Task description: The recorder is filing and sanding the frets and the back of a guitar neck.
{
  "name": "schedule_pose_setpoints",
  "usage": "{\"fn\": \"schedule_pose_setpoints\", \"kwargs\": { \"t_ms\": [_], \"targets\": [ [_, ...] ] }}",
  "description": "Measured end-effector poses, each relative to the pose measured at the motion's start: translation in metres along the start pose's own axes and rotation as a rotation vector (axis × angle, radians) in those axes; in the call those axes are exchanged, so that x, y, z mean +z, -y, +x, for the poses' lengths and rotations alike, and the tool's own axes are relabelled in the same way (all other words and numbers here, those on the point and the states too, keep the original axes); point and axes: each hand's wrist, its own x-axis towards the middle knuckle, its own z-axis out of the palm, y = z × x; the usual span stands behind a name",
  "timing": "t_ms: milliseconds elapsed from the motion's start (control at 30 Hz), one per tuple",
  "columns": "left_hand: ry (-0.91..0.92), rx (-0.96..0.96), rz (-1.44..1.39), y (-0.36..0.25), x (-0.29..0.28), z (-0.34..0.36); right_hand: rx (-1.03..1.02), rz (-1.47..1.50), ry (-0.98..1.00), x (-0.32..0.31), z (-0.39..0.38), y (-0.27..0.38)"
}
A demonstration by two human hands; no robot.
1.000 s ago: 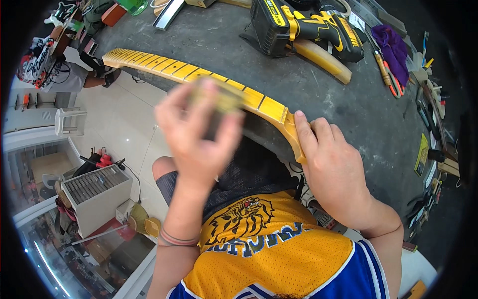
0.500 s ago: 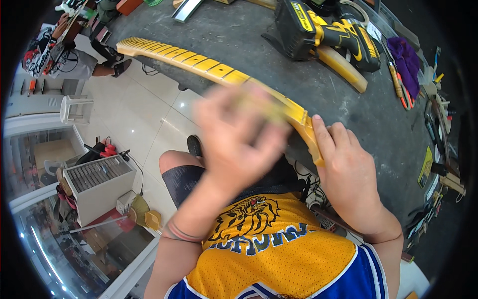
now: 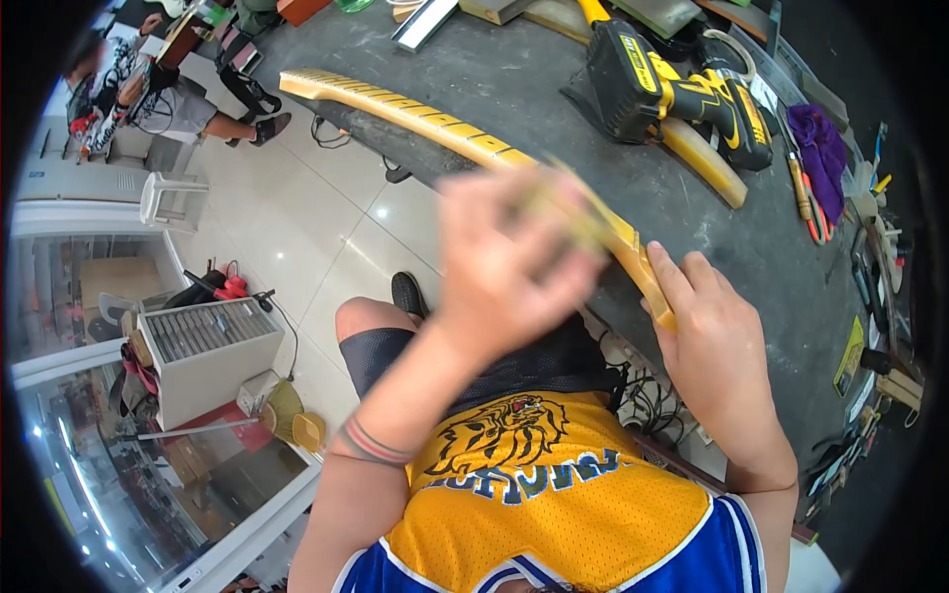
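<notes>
A yellow guitar neck (image 3: 450,129) with dark frets runs slantwise from the far left to the near right, along the edge of the dark workbench (image 3: 435,59). My right hand (image 3: 714,321) grips its headstock end, with the index finger laid along it. Across the fretboard's nearer half is my left hand (image 3: 514,257), smeared by motion. Its fingers are closed round a blurred yellowish, pad-like thing (image 3: 568,203) pressed against the neck; its exact kind cannot be made out.
A yellow and black cordless power tool (image 3: 682,94) lies on the bench beyond the neck, over a yellowish block (image 3: 704,163). To the right are a purple cloth (image 3: 819,158) and several hand tools. A person (image 3: 163,94) sits at the far left; a white stool (image 3: 170,198) stands on the floor.
The view has shifted, so the bench and the neck appear further right and the neck looks more edge-on. My left hand remains blurred over the fretboard; the right keeps its grip.
</notes>
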Motion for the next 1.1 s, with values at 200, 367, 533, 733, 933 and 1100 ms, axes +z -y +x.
{"fn": "schedule_pose_setpoints", "kwargs": {
  "t_ms": [200, 367, 533, 733, 933, 1100],
  "targets": [
    [-0.181, -0.197, 0.372, 0.179, -0.098, 0.094, -0.028, -0.018, -0.002, 0.001, 0.000, -0.001],
    [0.094, -0.159, 0.249, 0.158, -0.051, 0.189, -0.060, -0.080, -0.031, 0.002, -0.005, 0.000],
    [-0.070, 0.156, 0.125, 0.068, -0.011, 0.207, -0.029, -0.049, -0.008, 0.001, -0.004, -0.007],
    [0.367, 0.332, -0.109, -0.018, -0.001, 0.004, -0.038, 0.049, 0.021, -0.004, 0.008, -0.015],
    [0.398, 0.278, 0.146, 0.026, 0.016, -0.024, 0.006, 0.129, 0.038, -0.010, 0.009, -0.018],
    [0.236, 0.104, 0.257, 0.097, -0.009, -0.009, 0.037, 0.164, 0.059, -0.013, 0.013, -0.019]
  ]
}}
